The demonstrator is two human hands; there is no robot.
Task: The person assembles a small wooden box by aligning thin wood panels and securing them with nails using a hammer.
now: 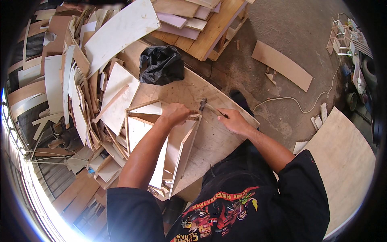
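Single head view, two bare hands. Right hand: grip closed round the handle of a hammer, its head just beside the far right corner of an open wooden box. Contact between head and wood: cannot tell from this angle. Left hand: fingers curled at that same corner — whether the grip is clamped on the edge, pinching a small fastener or merely resting there, cannot tell.

Box lies on the plywood-topped surface, toward its left side, thin walls on edge, an inner divider visible, left forearm crossing over it. Black plastic bag farther back on the same surface; heap of offcuts close along the left.

Risks, as judged. (1) Struck fingers: left fingertips and hammer head sit very near each other, so a slightly off-line blow could land on the hand. (2) Split or bent wall: the edge looks narrow, and a fastener started off-centre could break out through the side. (3) Box creeping or racking: no clamp seen, so the left hand may be the main restraint; a sideways knock could skew the corner. (4) Offcuts sliding — the heap looks loosely stacked, and vibration or a bumped elbow might shift pieces against the box.
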